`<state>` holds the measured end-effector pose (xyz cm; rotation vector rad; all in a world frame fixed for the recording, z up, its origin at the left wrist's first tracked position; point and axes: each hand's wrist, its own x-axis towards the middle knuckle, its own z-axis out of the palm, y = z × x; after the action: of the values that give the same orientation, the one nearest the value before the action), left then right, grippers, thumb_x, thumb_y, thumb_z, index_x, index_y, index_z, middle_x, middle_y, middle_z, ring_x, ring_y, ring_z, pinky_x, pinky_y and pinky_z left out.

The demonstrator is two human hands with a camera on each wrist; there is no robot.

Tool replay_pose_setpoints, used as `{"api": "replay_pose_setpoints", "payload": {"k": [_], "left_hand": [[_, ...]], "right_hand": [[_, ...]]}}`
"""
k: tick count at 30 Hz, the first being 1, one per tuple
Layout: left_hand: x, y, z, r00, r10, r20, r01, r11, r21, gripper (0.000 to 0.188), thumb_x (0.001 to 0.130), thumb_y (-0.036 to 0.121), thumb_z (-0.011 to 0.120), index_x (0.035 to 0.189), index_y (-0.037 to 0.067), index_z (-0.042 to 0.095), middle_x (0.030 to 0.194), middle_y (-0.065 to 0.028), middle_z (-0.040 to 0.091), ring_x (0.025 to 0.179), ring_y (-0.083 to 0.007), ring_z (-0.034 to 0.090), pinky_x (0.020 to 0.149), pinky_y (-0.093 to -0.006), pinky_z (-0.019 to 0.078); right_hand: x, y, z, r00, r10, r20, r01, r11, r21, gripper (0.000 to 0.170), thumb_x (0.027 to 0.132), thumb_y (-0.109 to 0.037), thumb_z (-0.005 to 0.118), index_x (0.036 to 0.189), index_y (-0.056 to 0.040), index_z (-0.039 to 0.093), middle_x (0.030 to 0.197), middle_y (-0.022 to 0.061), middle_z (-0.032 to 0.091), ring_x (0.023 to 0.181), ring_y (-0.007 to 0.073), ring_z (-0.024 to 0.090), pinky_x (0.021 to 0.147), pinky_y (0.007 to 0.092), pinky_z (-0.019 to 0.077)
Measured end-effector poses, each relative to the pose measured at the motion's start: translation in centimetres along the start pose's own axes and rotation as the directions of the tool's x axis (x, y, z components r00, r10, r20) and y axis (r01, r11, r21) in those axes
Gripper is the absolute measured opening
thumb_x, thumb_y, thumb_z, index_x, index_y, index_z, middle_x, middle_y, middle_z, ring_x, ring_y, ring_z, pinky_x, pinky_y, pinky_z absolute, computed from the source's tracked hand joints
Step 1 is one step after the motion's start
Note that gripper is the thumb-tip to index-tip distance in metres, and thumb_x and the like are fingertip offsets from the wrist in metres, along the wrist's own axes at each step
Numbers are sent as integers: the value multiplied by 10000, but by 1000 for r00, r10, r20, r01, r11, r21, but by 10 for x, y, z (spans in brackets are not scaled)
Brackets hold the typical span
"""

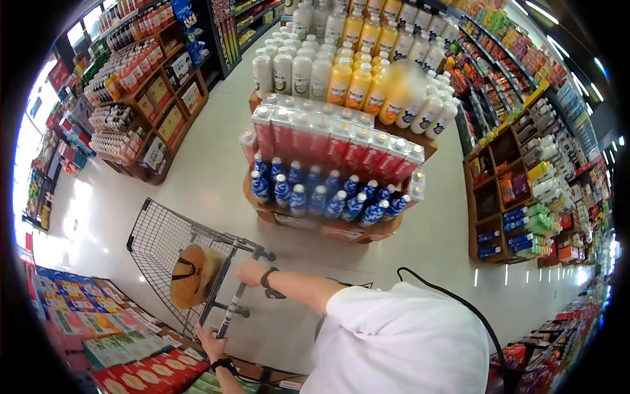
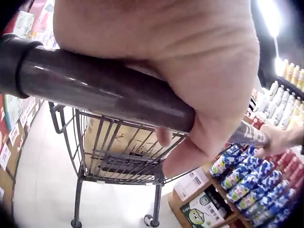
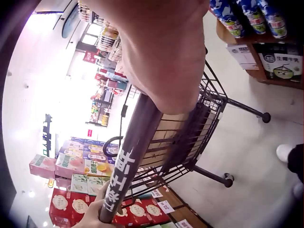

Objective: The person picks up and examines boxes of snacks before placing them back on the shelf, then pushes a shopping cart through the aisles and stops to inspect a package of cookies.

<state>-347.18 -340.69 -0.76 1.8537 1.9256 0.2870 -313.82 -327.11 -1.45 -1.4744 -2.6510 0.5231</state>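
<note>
A dark wire shopping cart (image 1: 157, 243) stands in front of the person, its long handle (image 1: 231, 307) crossing between both hands. The left hand (image 1: 211, 343) is at the handle's lower end in the head view; in the left wrist view its fingers curl round the dark bar (image 2: 104, 90). Farther along, the right hand (image 1: 251, 270) grips the same handle. In the right wrist view, the right hand (image 3: 166, 61) covers the bar's upper end, and white characters show on the handle (image 3: 121, 175). Inside the basket sits a tan bag (image 1: 188, 279) with a dark strap.
Beyond the right hand is a display of blue-patterned bottles (image 1: 318, 197), pink cartons (image 1: 335, 141) and orange juice bottles (image 1: 357, 85). Red boxes (image 1: 154, 373) lie on a low stand beside the left hand. Wooden shelves (image 1: 151, 98) stand across the pale floor (image 1: 216, 138).
</note>
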Motion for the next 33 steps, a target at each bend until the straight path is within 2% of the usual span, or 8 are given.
{"api": "replay_pose_setpoints", "payload": {"k": [6,7,8,16,19,23,30,33], "left_hand": [[-102,58,43,997,-73,-15,72,997,-30,309,482,67,802,737,33,631,1577,-180,324,1481,-394,245,1138,-458,340],[-117,68,50,995,-98,-7,98,995,-31,304,476,71,805,729,36,640,1574,-176,332,1480,-392,251,1140,-454,343],[-129,78,57,996,-92,-18,91,995,-28,300,475,71,803,727,34,643,1574,-176,333,1479,-391,255,1142,-452,342],[-238,169,123,995,-95,-39,96,995,28,264,504,68,787,735,24,668,1594,-164,314,1470,-393,275,1123,-455,376],[-273,207,152,994,-97,-46,98,995,20,257,512,65,783,736,22,665,1601,-160,305,1472,-391,273,1111,-452,393],[-313,257,179,988,-148,-36,148,989,6,267,510,63,785,744,23,661,1606,-157,292,1480,-385,255,1113,-451,393],[-374,300,219,997,-71,-39,72,997,23,306,479,87,796,755,39,673,1605,-166,287,1492,-390,225,1141,-462,357],[-395,314,237,987,-161,-21,161,987,-21,284,496,93,776,756,41,676,1606,-154,288,1495,-392,216,1139,-473,356]], "right_hand": [[-109,4,10,1000,-25,13,25,999,-44,33,653,-76,729,682,-87,741,742,109,713,753,293,710,647,411,550],[-129,5,3,997,-36,68,39,998,-47,48,676,-90,712,710,-86,746,740,123,711,751,324,704,655,421,548],[-149,6,-3,995,-36,91,42,997,-62,42,666,-77,723,697,-92,747,778,111,724,787,297,716,670,409,558],[-282,47,8,997,-63,40,65,997,-49,60,649,-95,713,695,-101,750,764,109,721,782,304,714,686,420,556],[-330,70,8,992,-125,18,126,991,-44,74,650,-90,697,703,-74,746,741,144,713,739,337,705,659,430,552],[-386,88,8,993,-110,41,114,989,-99,71,652,-115,724,712,-122,761,775,95,723,806,282,712,705,405,545],[-472,109,7,993,-104,49,109,987,-114,69,690,-154,747,746,-117,767,803,85,725,838,270,707,724,393,542],[-501,115,4,989,-99,110,110,988,-108,62,703,-155,736,743,-117,765,798,82,725,834,268,707,730,396,544]]}}
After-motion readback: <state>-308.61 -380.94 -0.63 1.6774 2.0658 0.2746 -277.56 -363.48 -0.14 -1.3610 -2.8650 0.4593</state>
